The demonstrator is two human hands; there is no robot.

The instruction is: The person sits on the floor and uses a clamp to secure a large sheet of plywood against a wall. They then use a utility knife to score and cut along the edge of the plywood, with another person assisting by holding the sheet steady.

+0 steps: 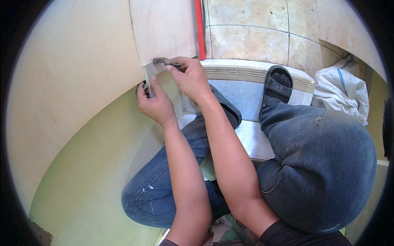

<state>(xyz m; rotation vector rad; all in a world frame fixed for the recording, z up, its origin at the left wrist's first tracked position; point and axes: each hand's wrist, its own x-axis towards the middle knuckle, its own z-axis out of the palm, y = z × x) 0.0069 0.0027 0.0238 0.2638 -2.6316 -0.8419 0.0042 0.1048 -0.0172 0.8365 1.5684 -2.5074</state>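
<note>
My left hand (156, 105) is closed around a small pale flat block (148, 73), which it holds up against the edge of a light wooden panel (164, 28). Something dark shows between its thumb and fingers; its kind is unclear. Just to the right, my right hand (191, 78) pinches a small tool with a flat grey end (159, 60) and a dark grip. That grey end lies close by the top of the pale block, against the panel's lower edge. Whether the two touch cannot be made out.
A large wooden board (78, 57) fills the left side, above a pale green surface (94, 176). A red strip (200, 28) runs beside the panel. Beyond the tiled step (254, 69) lies a tiled floor (250, 41). A white sack (340, 90) rests to the right of my bent knees.
</note>
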